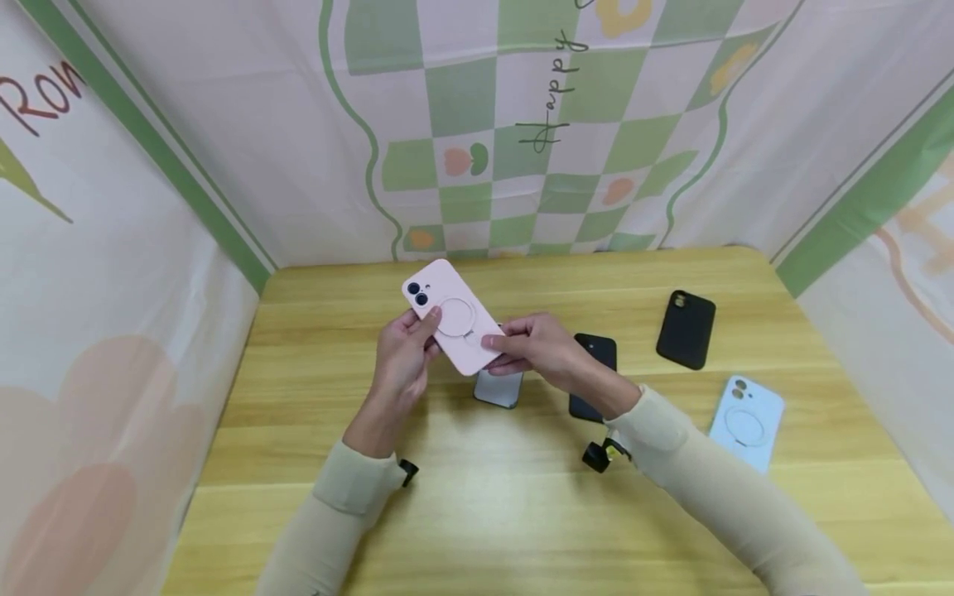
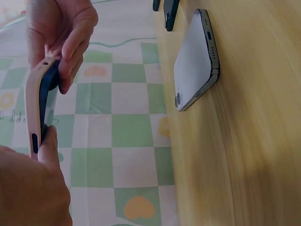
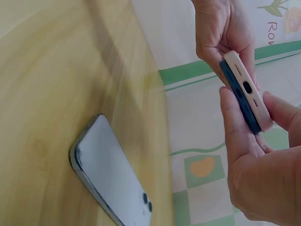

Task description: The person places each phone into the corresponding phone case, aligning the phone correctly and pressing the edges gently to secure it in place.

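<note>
A pink phone case (image 1: 456,319) with a ring on its back and camera cutouts is held between both hands above the table. My left hand (image 1: 401,354) grips its left edge, thumb on the back near the camera end. The right hand (image 1: 550,349) pinches the lower corner, thumb on the back and fingers beneath. Both wrist views show a dark blue flat piece (image 3: 241,96) against the case's inner side; whether it is a phone or another case I cannot tell. Below lies a silver-white phone (image 1: 498,389), camera side up, partly hidden in the head view.
Right of the hands, a dark phone-shaped piece (image 1: 596,356) is partly covered by the right forearm. Farther right lie a black phone case (image 1: 686,329) and a light blue phone case (image 1: 753,414) with a ring. Patterned cloth (image 1: 462,99) hangs behind the wooden table (image 1: 313,331).
</note>
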The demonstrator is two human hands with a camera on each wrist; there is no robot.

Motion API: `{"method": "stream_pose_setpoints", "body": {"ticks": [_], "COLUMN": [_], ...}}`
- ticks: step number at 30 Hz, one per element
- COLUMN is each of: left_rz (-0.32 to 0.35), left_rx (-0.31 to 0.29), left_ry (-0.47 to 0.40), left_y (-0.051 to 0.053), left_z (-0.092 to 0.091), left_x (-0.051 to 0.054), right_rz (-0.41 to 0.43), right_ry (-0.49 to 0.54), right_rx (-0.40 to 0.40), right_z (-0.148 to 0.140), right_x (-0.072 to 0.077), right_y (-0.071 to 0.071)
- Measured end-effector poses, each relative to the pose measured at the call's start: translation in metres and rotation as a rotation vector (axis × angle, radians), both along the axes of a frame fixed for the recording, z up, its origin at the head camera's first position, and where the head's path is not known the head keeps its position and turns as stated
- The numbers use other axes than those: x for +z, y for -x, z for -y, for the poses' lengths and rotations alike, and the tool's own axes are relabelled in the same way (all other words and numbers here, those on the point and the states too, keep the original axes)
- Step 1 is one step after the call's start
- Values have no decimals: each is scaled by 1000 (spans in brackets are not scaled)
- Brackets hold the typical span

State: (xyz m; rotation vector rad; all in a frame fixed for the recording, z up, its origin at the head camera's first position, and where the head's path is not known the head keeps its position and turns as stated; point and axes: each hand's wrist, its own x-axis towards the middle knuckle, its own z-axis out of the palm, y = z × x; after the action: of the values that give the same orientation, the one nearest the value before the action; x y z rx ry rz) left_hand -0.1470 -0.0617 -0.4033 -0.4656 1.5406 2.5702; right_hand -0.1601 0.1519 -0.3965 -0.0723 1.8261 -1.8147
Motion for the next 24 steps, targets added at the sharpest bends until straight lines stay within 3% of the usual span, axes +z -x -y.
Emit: {"method": "stream_pose_setpoints", "body": {"ticks": [6,12,18,24], "left_rz": [-37,-55,-53,12], "left_rx": [51,52,9,-53], "left_ry": [-32,-74,-134,-114], "left_y": [-1,-2,-3,-2], "left_z": [-1,-1,4,10], "left_x": [-1,-2,-2,-2], "right_rz": [25,-9,-45,-67], "right_ry": [71,56,10,-26], "right_rx": [-39,-48,-30,7], "right_z": [-1,-2,-4,-10], "right_x": [-4,-3,1,2], "right_y": [-2,-3,-2,0]}}
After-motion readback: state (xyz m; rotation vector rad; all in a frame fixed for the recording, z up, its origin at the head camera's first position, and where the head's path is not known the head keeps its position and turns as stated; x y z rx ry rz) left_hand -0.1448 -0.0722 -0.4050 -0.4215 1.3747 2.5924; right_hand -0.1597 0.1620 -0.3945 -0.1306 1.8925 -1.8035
